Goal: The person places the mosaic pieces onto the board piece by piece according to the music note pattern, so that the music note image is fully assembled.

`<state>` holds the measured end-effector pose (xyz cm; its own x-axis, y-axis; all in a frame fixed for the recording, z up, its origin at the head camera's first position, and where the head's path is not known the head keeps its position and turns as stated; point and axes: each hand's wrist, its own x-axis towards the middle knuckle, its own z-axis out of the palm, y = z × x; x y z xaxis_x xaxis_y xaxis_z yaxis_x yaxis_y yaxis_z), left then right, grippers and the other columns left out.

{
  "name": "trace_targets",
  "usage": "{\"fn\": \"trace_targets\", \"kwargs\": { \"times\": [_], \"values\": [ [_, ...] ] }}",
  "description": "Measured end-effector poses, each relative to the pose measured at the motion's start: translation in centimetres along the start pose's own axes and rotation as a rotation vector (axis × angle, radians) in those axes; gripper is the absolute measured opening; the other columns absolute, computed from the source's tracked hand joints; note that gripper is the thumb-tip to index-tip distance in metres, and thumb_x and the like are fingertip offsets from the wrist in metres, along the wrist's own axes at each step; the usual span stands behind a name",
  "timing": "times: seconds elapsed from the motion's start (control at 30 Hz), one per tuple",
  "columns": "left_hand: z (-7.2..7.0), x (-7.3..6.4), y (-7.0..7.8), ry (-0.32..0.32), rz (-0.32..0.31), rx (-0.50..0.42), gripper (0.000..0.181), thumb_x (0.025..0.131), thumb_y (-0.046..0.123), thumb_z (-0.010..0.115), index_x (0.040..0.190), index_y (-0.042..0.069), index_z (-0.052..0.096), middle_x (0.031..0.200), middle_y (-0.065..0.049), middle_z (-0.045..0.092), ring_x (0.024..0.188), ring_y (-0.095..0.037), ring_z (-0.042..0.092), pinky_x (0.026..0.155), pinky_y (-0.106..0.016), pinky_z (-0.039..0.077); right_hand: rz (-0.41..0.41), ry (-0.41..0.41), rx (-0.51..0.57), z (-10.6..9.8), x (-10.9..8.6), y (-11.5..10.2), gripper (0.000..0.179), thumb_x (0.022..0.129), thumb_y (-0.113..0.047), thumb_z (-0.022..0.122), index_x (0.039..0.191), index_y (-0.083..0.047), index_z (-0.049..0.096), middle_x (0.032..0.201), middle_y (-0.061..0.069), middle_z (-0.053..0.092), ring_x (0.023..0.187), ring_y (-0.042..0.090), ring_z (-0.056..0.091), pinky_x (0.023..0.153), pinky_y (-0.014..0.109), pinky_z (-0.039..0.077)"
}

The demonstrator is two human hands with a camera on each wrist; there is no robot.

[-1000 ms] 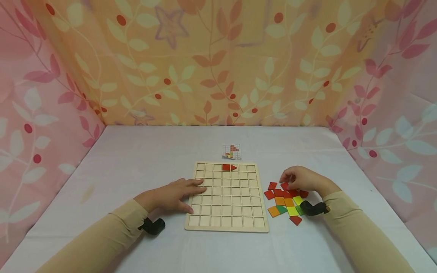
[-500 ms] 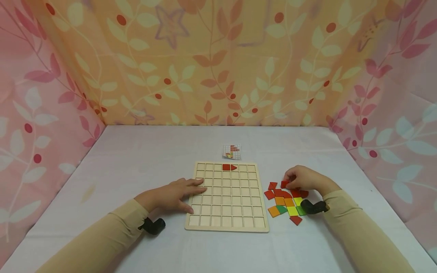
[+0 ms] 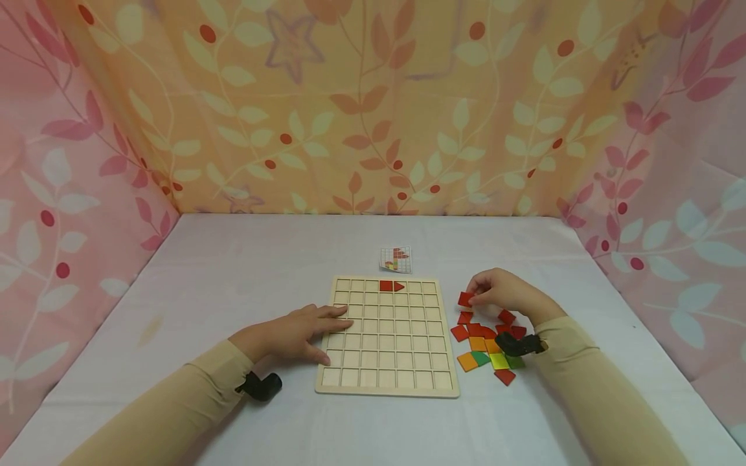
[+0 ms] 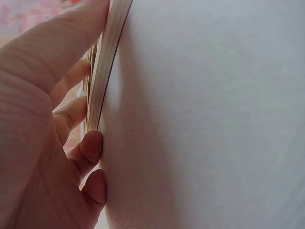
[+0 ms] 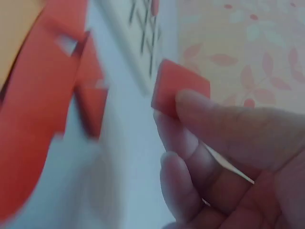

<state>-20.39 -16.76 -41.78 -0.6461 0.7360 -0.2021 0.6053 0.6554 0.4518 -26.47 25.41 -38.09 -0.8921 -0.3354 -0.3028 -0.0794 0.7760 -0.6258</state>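
Between thumb and fingers my right hand point(image 3: 504, 292) pinches a red square tile point(image 5: 178, 88), held above the table just beyond the loose tiles. My left hand point(image 3: 297, 331) lies spread over the left edge of a pale wooden grid board point(image 3: 386, 391), fingers straight, thumb at the lower left. In the left wrist view the fingers point(image 4: 71, 114) rest along the board's side edge point(image 4: 102, 76). Two red pieces sit in the board's far row: a square tile point(image 3: 386, 285) and a triangular tile point(image 3: 399, 286) beside it.
Loose tiles lie right of the board: several red ones point(image 3: 459, 332), orange ones point(image 3: 467, 360), a green one point(image 3: 480, 357) and a yellow one point(image 3: 499, 361). A small pattern card point(image 3: 395, 259) lies beyond the board. Patterned cloth point(image 3: 373, 116) walls the back and sides.
My right hand has lifted the red square tile from the pile and moved left and away toward the board's side. A red tile it covered now shows. My left hand stays still.
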Motion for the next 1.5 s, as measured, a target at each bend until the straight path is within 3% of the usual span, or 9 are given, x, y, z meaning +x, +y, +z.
{"fn": "trace_targets", "kwargs": {
  "times": [0.2,0.67,0.93,1.1,1.5],
  "values": [
    [-0.1,0.1,0.1,-0.003,0.006,0.001,0.078,0.077,0.052,0.064,0.143,0.03,0.03,0.153,0.005,0.014,0.137,-0.028,0.014,0.106,-0.052,0.014,-0.051,0.068,0.046,1.1,1.2,-1.7,0.006,0.082,-0.013,0.066,0.087,-0.009,0.067,0.078,0.004,0.063,0.075,0.02,0.049,0.068,0.031,0.038],
    [-0.1,0.1,-0.2,-0.005,0.003,-0.005,0.079,0.076,0.055,0.063,0.143,0.029,0.031,0.152,0.004,0.016,0.137,-0.028,0.015,0.106,-0.051,0.013,-0.111,0.113,0.152,5.2,4.7,-5.6,0.004,0.083,-0.014,0.067,0.086,-0.012,0.068,0.085,0.002,0.063,0.082,0.02,0.051,0.075,0.032,0.04],
    [0.2,-0.1,-0.3,-0.01,-0.02,-0.017,0.079,0.074,0.058,0.062,0.142,0.035,0.03,0.152,0.008,0.014,0.134,-0.028,0.018,0.103,-0.051,0.021,-0.141,0.078,0.1,7.8,6.2,-7.9,0.004,0.084,-0.013,0.065,0.084,-0.01,0.068,0.079,-0.002,0.062,0.075,0.016,0.05,0.067,0.028,0.04],
    [0.2,-0.1,-0.3,0.001,0.006,-0.018,0.078,0.075,0.058,0.061,0.142,0.033,0.031,0.152,0.006,0.016,0.134,-0.029,0.019,0.103,-0.052,0.021,-0.16,0.085,0.072,8.8,6.9,-8.6,0.005,0.082,-0.011,0.067,0.08,-0.01,0.063,0.073,-0.001,0.059,0.067,0.014,0.051,0.06,0.026,0.042],
    [0.1,-0.1,-0.1,0.007,0.002,-0.012,0.077,0.075,0.057,0.061,0.142,0.032,0.032,0.152,0.005,0.016,0.135,-0.036,0.015,0.103,-0.057,0.016,-0.187,0.136,-0.041,9.0,6.8,-9.8,0.01,0.082,-0.012,0.067,0.073,-0.014,0.062,0.072,-0.003,0.059,0.067,0.014,0.05,0.065,0.029,0.041]
  ]
}}
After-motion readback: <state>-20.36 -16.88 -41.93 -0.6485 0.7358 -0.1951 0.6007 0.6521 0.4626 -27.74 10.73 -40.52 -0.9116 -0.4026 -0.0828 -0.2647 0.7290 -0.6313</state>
